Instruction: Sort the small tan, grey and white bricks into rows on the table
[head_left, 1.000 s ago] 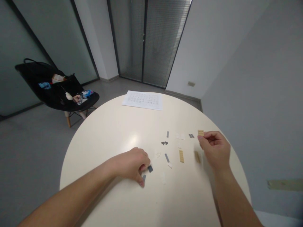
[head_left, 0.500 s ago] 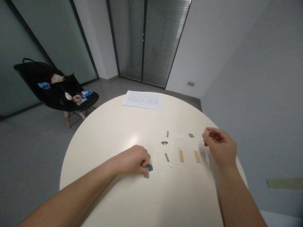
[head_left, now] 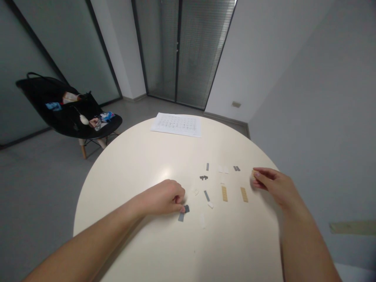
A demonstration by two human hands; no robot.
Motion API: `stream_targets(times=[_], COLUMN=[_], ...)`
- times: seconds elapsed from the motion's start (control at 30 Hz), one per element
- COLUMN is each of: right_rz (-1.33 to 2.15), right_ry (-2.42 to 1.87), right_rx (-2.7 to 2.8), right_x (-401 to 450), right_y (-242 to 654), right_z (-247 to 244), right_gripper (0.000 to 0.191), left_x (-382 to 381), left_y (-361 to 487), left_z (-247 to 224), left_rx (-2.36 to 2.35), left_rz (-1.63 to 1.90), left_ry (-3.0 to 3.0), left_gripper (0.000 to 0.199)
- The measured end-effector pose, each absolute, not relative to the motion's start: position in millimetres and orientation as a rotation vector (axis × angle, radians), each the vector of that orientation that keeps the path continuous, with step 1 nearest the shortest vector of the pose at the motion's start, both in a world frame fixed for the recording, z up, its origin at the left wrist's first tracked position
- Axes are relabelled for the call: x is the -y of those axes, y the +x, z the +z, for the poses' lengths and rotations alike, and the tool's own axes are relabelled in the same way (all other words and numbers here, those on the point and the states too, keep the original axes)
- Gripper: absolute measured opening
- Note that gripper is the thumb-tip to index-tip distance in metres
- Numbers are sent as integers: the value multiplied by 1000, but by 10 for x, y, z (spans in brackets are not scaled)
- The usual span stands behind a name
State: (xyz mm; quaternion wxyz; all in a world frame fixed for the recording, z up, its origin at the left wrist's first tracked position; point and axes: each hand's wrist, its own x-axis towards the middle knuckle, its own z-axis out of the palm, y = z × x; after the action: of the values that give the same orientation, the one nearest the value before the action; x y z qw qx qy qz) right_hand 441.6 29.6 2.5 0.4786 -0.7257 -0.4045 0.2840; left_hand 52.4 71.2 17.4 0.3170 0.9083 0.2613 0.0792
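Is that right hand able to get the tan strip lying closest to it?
Probably yes: nothing seems to lie between the right hand and that tan strip, though the hand holds a small tan piece.

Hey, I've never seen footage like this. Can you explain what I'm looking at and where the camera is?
There's no machine here. You're seeing a person's two bare hands through a camera worn on their head, looking forward and down.

In front is a round white table. Small pieces, which look like toy building bricks, are spread on it: two long tan plates, several gray pieces and some white pieces. A printed sheet lies at the far edge.

The right hand pinches a small tan piece, mostly hidden by the fingers. The left hand has its thumb at a dark gray piece; I can't tell whether it's gripping anything.

Off to the left stands a black chair with belongings on it.
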Motion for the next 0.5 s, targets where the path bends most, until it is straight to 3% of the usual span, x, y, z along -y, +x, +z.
stream_targets(times=[0.5], right_rz=[742], right_ry=[-1931], right_rx=[1128], right_x=[-382], right_y=[4302], right_z=[-90], right_gripper=[36], left_x=[-698], left_y=[525], left_z=[183], left_rx=[-699], left_rz=[233], left_ry=[2378], left_gripper=[30])
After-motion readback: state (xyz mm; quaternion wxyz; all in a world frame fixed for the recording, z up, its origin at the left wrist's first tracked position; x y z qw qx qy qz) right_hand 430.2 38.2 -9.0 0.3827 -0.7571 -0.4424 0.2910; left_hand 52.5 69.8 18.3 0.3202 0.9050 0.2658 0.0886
